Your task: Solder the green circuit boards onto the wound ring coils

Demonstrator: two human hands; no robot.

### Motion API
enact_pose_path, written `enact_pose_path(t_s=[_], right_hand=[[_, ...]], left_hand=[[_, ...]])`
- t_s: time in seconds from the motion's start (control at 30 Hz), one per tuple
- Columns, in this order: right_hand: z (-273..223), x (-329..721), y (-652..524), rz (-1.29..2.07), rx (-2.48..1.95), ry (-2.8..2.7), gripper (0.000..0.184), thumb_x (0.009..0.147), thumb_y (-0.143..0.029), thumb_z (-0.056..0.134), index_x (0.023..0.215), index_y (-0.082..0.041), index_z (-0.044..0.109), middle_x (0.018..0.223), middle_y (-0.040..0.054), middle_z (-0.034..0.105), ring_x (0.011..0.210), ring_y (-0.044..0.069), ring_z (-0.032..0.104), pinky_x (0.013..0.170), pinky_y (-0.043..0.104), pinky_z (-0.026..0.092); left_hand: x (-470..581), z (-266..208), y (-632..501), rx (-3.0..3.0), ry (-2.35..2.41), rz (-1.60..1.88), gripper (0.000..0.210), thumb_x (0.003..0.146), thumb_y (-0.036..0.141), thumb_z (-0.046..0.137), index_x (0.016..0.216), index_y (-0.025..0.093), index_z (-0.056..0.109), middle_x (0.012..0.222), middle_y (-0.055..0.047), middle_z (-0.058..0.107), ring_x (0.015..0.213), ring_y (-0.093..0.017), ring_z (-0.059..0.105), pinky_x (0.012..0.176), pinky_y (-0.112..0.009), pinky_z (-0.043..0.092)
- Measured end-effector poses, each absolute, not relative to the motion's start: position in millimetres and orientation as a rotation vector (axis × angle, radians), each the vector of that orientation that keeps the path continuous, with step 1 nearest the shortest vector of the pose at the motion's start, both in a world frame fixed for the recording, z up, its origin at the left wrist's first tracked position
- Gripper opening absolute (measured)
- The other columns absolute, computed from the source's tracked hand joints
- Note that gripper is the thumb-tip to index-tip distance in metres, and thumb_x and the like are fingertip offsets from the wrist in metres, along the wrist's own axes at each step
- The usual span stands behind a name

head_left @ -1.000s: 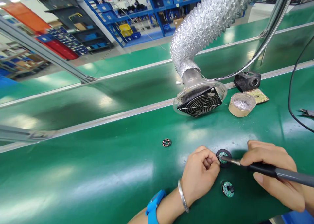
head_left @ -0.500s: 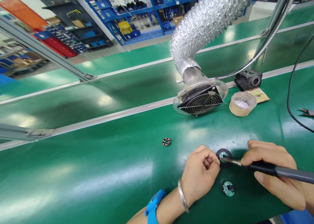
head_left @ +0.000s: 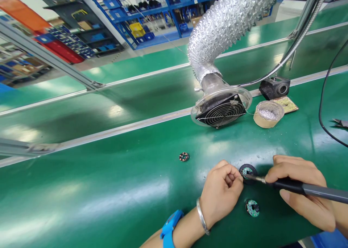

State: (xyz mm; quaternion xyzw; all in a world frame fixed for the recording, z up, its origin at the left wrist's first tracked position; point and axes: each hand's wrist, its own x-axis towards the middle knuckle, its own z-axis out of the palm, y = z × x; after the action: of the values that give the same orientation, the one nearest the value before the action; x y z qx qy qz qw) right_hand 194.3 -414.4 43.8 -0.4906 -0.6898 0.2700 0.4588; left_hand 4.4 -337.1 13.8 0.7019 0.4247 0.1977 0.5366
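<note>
My right hand (head_left: 304,190) is closed round a soldering iron (head_left: 295,186) with a black grip and a grey handle. The iron's metal tip points left and rests at a small round green circuit board (head_left: 247,170) set in a black ring (head_left: 252,167). At the left edge of that ring, my left hand (head_left: 224,190) is pinched, fingertips close to the iron's tip; what it holds is too small to make out. Just below lies a second round green circuit board (head_left: 252,208). A small copper-wound ring (head_left: 184,156) sits apart to the left.
Above the work hangs a fume extractor fan (head_left: 221,112) on a silver flexible duct (head_left: 231,27). Behind are a round tub (head_left: 268,114) with silvery bits, a yellowish sponge (head_left: 287,105) and a black iron holder (head_left: 274,88). Pliers (head_left: 340,124) and a black cable (head_left: 323,106) are at right.
The right hand and iron have shifted very slightly left in view; the whole view has moved a little too. Both grips stay the same.
</note>
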Motion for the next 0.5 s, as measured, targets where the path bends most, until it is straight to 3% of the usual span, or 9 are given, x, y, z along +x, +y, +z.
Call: enact_pose_path(t_s=[0.5], right_hand=[[44.5,202.6,-416.8,0.537,-1.132,-1.666,0.029,0.08,-0.014,0.048,0.105,-0.021,0.059,0.067,0.0001,0.053,0.055,0.015,0.049,0.051,0.03,0.038]], left_hand=[[4.2,13.3,-336.3,1.68,1.007,0.479,0.012,0.071,0.01,0.052,0.064,0.015,0.059,0.068,0.0,0.051,0.053,-0.008,0.044,0.049,-0.019,0.037]])
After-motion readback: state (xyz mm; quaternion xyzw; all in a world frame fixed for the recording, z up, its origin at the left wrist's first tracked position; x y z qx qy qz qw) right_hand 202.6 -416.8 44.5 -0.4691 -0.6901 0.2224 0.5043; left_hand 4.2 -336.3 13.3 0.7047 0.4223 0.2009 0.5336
